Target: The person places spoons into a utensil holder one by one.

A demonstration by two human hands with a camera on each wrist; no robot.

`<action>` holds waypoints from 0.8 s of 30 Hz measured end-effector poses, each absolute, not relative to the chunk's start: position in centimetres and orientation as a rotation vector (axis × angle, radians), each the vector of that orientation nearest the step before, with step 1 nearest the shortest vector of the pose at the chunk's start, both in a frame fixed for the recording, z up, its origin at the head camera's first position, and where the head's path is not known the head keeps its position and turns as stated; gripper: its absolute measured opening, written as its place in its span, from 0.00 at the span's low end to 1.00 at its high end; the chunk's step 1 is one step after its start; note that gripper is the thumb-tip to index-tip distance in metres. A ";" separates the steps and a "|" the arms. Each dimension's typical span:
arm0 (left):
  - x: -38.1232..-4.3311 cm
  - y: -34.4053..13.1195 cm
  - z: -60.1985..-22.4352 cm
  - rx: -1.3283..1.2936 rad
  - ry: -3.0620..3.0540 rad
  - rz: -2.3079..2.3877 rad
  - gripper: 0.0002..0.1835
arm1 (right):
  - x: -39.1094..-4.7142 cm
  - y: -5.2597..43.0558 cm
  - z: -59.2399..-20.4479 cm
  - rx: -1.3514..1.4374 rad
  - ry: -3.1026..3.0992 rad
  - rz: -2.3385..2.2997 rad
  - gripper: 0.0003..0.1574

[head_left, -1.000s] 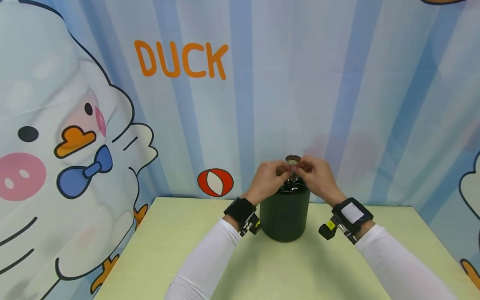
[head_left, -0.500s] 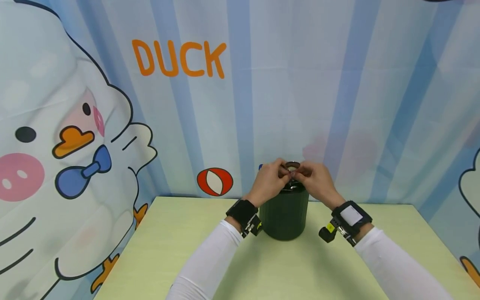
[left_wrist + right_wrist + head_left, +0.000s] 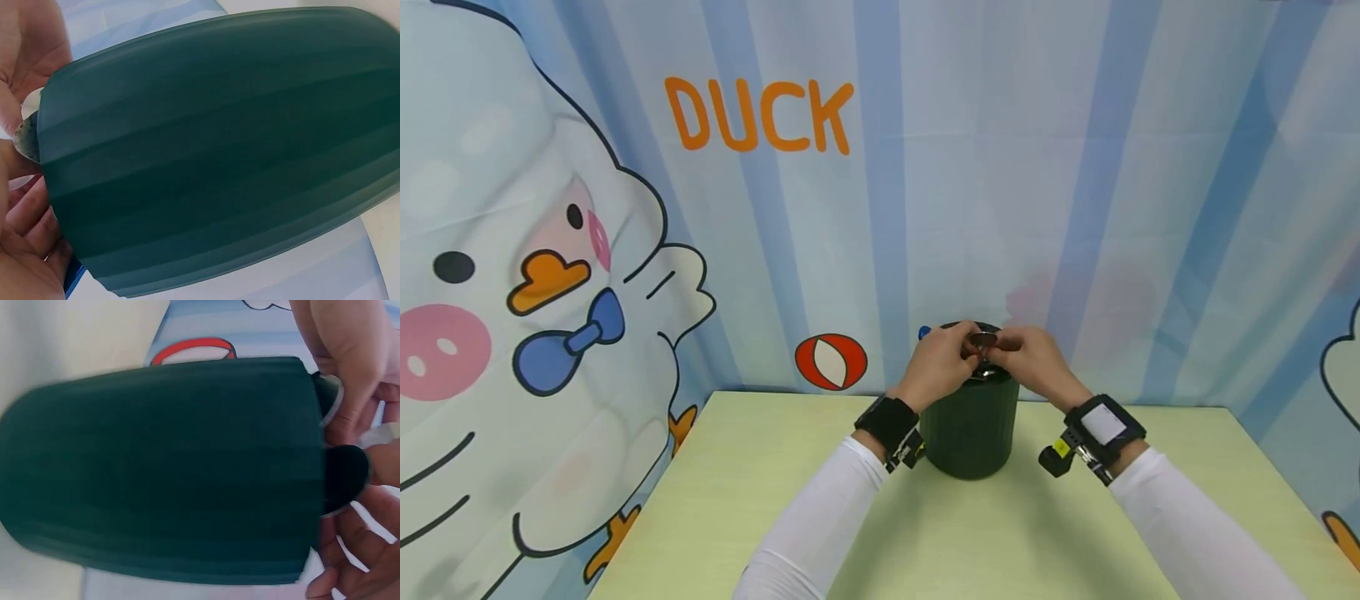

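Both hands meet over the mouth of a dark green ribbed container that stands upright on the table. My left hand and right hand pinch, between fingertips, a small shiny piece with a round top; its exact kind I cannot tell. Just below the fingers, something glossy and black shows at the container's mouth. In the right wrist view a dark rounded end juts past the rim beside the fingers. A grey speckled rounded end shows at the rim in the left wrist view.
A small blue thing peeks out beside the left hand at the container's rim. The pale yellow table ends at a striped blue curtain with a duck print, close behind the container.
Both hands have sunk slightly with the round-topped piece, which now sits lower over the container. More of the container's far rim and the blue thing have come into sight.
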State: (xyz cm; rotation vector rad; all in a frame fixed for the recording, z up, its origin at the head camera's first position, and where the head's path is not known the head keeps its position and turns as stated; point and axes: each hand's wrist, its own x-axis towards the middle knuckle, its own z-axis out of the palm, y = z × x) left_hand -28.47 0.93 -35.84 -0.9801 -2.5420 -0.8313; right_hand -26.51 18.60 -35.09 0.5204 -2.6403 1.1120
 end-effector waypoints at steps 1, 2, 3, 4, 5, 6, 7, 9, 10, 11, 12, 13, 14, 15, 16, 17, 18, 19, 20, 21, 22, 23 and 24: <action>-28.5 0.9 -35.8 -0.981 -2.554 -0.813 0.10 | -26.6 18.7 -34.8 0.544 -2.661 1.087 0.09; -28.4 0.9 -35.7 -0.982 -2.562 -0.803 0.09 | -26.6 18.8 -34.6 0.573 -2.680 1.059 0.10; -28.4 0.9 -35.7 -0.983 -2.568 -0.795 0.08 | -26.7 18.9 -34.4 0.597 -2.695 1.042 0.12; -28.4 0.9 -35.7 -0.982 -2.573 -0.791 0.07 | -26.7 18.9 -34.1 0.618 -2.708 1.029 0.12; -28.4 0.9 -35.6 -0.981 -2.576 -0.794 0.06 | -26.8 19.0 -34.0 0.637 -2.718 1.017 0.13; -28.4 0.9 -35.6 -0.979 -2.580 -0.797 0.05 | -26.8 19.1 -33.8 0.656 -2.729 0.999 0.14; -28.3 0.9 -35.6 -0.978 -2.582 -0.797 0.05 | -26.9 19.1 -33.7 0.667 -2.738 0.991 0.14; -28.2 0.9 -35.5 -0.978 -2.589 -0.810 0.07 | -26.9 19.2 -33.6 0.677 -2.762 0.983 0.15; -28.2 0.9 -35.6 -0.978 -2.591 -0.813 0.07 | -26.9 19.3 -33.5 0.674 -2.776 0.982 0.15; -28.2 0.9 -35.6 -0.979 -2.593 -0.812 0.08 | -27.0 19.3 -33.5 0.670 -2.790 0.983 0.15; -28.2 1.0 -35.7 -0.978 -2.592 -0.806 0.09 | -27.0 19.3 -33.5 0.674 -2.800 0.980 0.15; -28.2 1.0 -35.7 -0.977 -2.589 -0.794 0.10 | -27.0 19.3 -33.5 0.667 -2.811 0.981 0.14; -28.2 1.0 -35.8 -0.978 -2.583 -0.785 0.10 | -27.0 19.3 -33.5 0.666 -2.818 0.980 0.14; -28.3 1.0 -35.8 -0.979 -2.576 -0.773 0.09 | -27.1 19.3 -33.5 0.661 -2.825 0.979 0.14; -28.3 1.0 -35.9 -0.979 -2.572 -0.765 0.09 | -27.1 19.3 -33.5 0.665 -2.831 0.970 0.14; -28.3 1.0 -35.9 -0.979 -2.566 -0.760 0.08 | -27.1 19.3 -33.5 0.673 -2.834 0.961 0.14; -28.3 1.0 -35.9 -0.979 -2.562 -0.758 0.08 | -27.2 19.3 -33.5 0.682 -2.835 0.950 0.14; -28.3 1.0 -35.9 -0.979 -2.559 -0.760 0.07 | -27.2 19.3 -33.5 0.680 -2.839 0.944 0.14; -28.4 1.0 -35.9 -0.981 -2.556 -0.761 0.07 | -27.2 19.3 -33.5 0.684 -2.841 0.938 0.14; -28.4 1.0 -35.9 -0.982 -2.556 -0.766 0.07 | -27.2 19.3 -33.5 0.690 -2.838 0.930 0.12; -28.4 1.0 -35.9 -0.984 -2.555 -0.771 0.08 | -27.2 19.3 -33.5 0.696 -2.835 0.925 0.11; -28.5 1.0 -35.9 -0.989 -2.552 -0.775 0.08 | -27.2 19.3 -33.5 0.697 -2.832 0.923 0.10; -28.5 1.0 -35.9 -0.992 -2.550 -0.781 0.08 | -27.2 19.3 -33.5 0.695 -2.829 0.920 0.09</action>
